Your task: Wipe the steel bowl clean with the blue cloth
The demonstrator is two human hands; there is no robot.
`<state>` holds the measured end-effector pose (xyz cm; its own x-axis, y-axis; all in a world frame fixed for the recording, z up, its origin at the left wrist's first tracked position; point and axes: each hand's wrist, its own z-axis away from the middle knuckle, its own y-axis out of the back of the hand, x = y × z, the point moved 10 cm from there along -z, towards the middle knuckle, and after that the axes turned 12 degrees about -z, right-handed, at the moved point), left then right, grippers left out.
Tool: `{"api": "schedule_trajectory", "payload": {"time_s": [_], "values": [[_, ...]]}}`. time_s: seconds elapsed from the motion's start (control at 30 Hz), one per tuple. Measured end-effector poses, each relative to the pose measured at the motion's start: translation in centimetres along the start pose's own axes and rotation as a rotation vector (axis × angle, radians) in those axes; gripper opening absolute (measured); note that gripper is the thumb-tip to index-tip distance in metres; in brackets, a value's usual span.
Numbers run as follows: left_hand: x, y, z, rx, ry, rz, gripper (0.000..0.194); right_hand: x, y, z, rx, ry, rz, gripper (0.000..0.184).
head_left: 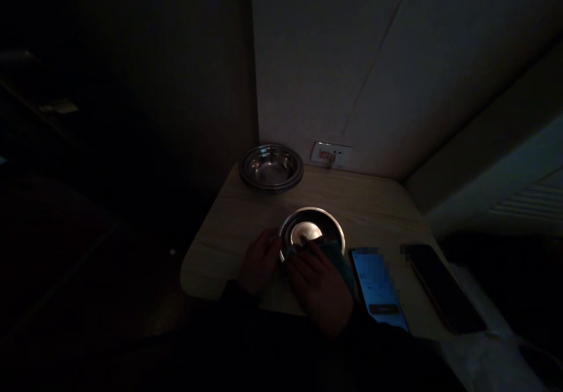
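Metal bowl (308, 232) near the front of the table, round, open side facing up. Held at its left rim by the left hand (260, 258), fingers curled against the edge. Greenish cloth (342, 261) partly inside the bowl, under the right hand (317, 289) — fingers bent over the cloth, too dark to tell whether clenched on it. Behind, nested metal dishes (271, 170), open sides up. Lit phone (379, 289) right of the cloth, dark slab (444, 289) farther right. All on a pale wood-grain table (369, 196) — against a wall with a socket plate (331, 153), in a dim room.
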<state>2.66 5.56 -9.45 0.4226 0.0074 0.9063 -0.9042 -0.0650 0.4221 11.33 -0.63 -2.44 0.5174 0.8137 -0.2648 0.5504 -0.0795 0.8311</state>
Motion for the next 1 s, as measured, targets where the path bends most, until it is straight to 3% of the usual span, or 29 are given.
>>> {"api": "schedule_trajectory", "payload": {"time_s": [0.23, 0.73, 0.87, 1.0], "values": [[-0.41, 0.01, -0.02, 0.003, 0.054, 0.010, 0.028, 0.10, 0.33, -0.05, 0.026, -0.018, -0.002, 0.019], [0.27, 0.08, 0.01, -0.001, 0.013, 0.025, 0.026, 0.37, 0.04, -0.16, 0.038, -0.051, -0.006, 0.019], [-0.13, 0.16, 0.00, -0.003, 0.071, 0.014, 0.028, 0.53, -0.19, -0.46, 0.076, -0.063, 0.000, 0.021], [-0.28, 0.16, -0.02, 0.008, 0.053, 0.038, 0.030, 0.41, -0.03, 0.36, 0.042, -0.051, 0.004, 0.020]]}}
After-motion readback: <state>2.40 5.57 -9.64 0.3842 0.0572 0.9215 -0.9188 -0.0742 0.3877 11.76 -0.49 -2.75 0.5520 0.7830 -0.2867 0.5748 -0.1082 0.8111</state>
